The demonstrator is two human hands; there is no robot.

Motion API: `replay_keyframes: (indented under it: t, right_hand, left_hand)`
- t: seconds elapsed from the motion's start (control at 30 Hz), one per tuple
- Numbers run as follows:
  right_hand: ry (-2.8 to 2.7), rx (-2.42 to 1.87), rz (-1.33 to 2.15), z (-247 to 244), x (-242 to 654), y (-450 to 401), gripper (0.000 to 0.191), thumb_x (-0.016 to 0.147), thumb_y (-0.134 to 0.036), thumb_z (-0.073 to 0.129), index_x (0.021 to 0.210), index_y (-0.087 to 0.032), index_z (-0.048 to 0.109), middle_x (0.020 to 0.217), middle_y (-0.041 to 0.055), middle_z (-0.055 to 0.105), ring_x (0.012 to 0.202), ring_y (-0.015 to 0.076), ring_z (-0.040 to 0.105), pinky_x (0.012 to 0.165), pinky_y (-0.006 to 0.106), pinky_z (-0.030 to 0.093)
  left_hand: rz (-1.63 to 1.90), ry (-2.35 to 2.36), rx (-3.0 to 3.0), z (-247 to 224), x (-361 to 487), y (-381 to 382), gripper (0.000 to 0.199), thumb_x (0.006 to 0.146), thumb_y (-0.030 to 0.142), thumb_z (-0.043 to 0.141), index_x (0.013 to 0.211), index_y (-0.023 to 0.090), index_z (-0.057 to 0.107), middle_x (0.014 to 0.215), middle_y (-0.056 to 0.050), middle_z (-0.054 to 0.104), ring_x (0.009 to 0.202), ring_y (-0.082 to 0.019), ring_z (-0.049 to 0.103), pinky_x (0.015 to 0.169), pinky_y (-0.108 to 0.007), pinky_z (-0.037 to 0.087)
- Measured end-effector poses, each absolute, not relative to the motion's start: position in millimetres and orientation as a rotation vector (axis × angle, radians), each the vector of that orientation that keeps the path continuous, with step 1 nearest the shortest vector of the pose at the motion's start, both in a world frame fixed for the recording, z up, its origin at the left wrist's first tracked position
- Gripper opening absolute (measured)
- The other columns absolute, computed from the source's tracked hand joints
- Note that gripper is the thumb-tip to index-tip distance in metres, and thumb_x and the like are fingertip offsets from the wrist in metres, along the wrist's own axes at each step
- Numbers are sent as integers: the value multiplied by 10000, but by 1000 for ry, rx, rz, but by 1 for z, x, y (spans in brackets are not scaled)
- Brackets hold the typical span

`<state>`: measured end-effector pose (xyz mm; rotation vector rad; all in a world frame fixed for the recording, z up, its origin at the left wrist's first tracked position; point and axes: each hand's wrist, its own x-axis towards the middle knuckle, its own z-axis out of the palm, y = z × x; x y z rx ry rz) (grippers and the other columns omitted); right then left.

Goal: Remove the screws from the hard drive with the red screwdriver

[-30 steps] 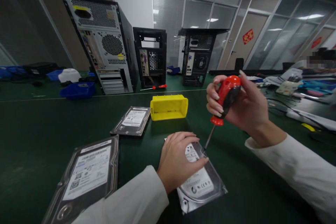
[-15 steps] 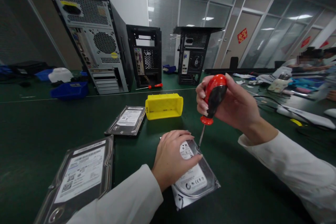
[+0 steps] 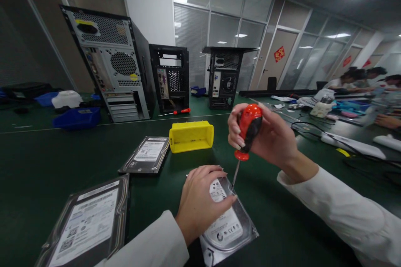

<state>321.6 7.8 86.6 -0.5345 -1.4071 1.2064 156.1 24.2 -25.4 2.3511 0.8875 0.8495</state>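
Gripping screwdriver (image 3: 249, 127), yellow bin (image 3: 191, 132), dark marks (image 3: 191, 141) inside

Glass partitions (image 3: 225, 27) flank a door (image 3: 288, 41) bearing a red poster (image 3: 279, 54).

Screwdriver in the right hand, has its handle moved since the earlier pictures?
Yes, slightly: the screwdriver's handle has swung left, closer to the yellow bin, which itself stays put, and stands more upright.

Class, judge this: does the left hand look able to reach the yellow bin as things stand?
Probably yes: the yellow bin sits beyond the left hand with nothing visible standing between, though that hand would first have to leave the hard drive.
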Motion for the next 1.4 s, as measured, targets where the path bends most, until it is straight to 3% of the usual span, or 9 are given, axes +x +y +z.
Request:
replay_keyframes:
  t: [0.13,0.33,0.47,0.57,0.7,0.8,1.0,1.23,1.4]
  right_hand:
    - [-1426,-550,1211,83,325,9,247,828,-395,614,973,-204,553,863,5,566,684,115,572,618,263,493]
    - [-1469,-441,1150,83,323,9,223,832,-300,626,987,-252,472,613,-84,492,414,42,392,443,175,394]
    - [-1415,-531,1227,85,322,7,326,900,-460,457,1091,-207,532,786,-6,533,611,99,517,601,263,478]
    - [-1401,-555,1216,85,323,8,259,852,-397,568,1021,-201,559,945,16,546,751,120,571,680,278,502]
    - [-1440,-500,1096,84,324,8,235,782,-201,667,923,-241,484,780,-52,550,529,59,497,518,202,450]
    - [-1430,-509,1109,87,324,7,184,847,-317,594,986,-250,493,661,-65,479,474,61,418,483,199,423]
    - [-1367,-613,1144,88,324,9,288,854,-430,546,998,-185,591,911,15,516,742,116,551,652,258,519]
    - [-1381,-568,1068,86,325,10,235,791,-337,657,892,-241,468,617,-81,442,397,44,354,391,169,358]
    - [-1352,-641,1132,90,325,8,328,874,-493,445,960,-208,583,791,5,493,603,114,500,565,272,470]
  left_hand:
    - [844,897,2351,-25,156,25,390,652,330,778,1022,255,678,1134,-6,652,1073,-258,561,960,-443,393]
    - [831,896,2351,-24,158,26,383,663,327,769,1030,269,677,1148,-9,644,1083,-268,552,968,-456,382]
    - [832,895,2352,-25,157,26,369,660,320,770,1014,268,681,1142,-10,647,1081,-262,554,966,-446,385]
    - [835,889,2353,-25,157,26,364,654,323,775,1002,267,684,1138,-9,650,1078,-257,556,965,-440,386]
    - [841,889,2349,-25,157,26,364,656,331,772,1004,272,683,1144,-9,650,1087,-259,552,973,-444,380]
    - [842,886,2347,-25,157,26,356,657,331,771,998,279,683,1142,0,651,1088,-256,552,975,-444,378]
    - [844,890,2341,-26,156,26,362,658,327,768,1005,272,680,1141,3,650,1088,-253,551,974,-449,378]
    - [840,887,2334,-25,156,25,362,655,339,772,1001,281,682,1147,0,649,1091,-256,549,975,-445,377]
    - [830,897,2329,-23,156,24,345,656,333,771,987,279,688,1139,-4,651,1085,-263,553,969,-453,379]
